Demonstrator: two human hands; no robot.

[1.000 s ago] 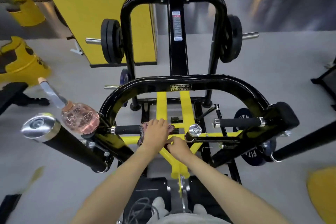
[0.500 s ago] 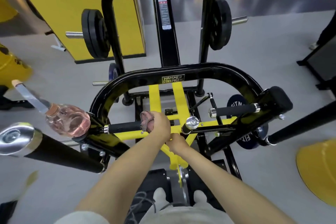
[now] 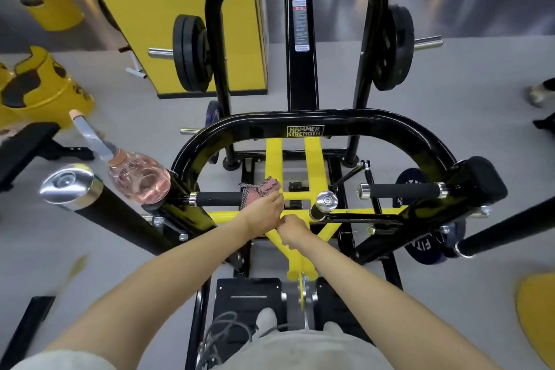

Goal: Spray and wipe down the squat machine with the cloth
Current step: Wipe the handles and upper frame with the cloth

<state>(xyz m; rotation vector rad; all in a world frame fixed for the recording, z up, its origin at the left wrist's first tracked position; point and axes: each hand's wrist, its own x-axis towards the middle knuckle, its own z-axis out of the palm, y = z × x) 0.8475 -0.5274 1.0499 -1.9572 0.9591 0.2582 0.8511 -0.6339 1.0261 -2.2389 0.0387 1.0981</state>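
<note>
I stand on the footplate of a black and yellow squat machine point(image 3: 303, 117). My left hand point(image 3: 264, 209) grips a pink and grey mesh cloth point(image 3: 259, 188) wrapped round the inner end of the left black foam handle point(image 3: 216, 198). My right hand point(image 3: 292, 230) curls round the yellow centre strut point(image 3: 288, 252) just below. A clear spray bottle of pink liquid point(image 3: 138, 179) rests tilted on the machine's left arm, its nozzle pointing up and left.
Loaded weight plates point(image 3: 189, 54) hang on both sides of the upright frame. Long black padded bars point(image 3: 99, 207) jut out left and right. A yellow pillar point(image 3: 180, 9) stands behind, yellow floor signs point(image 3: 39, 84) at left, and blue plates point(image 3: 432, 243) at right.
My left hand has slid the cloth leftward from the yellow centre onto the end of the left foam handle. My right hand has stayed on the yellow strut. The view has shifted slightly.
</note>
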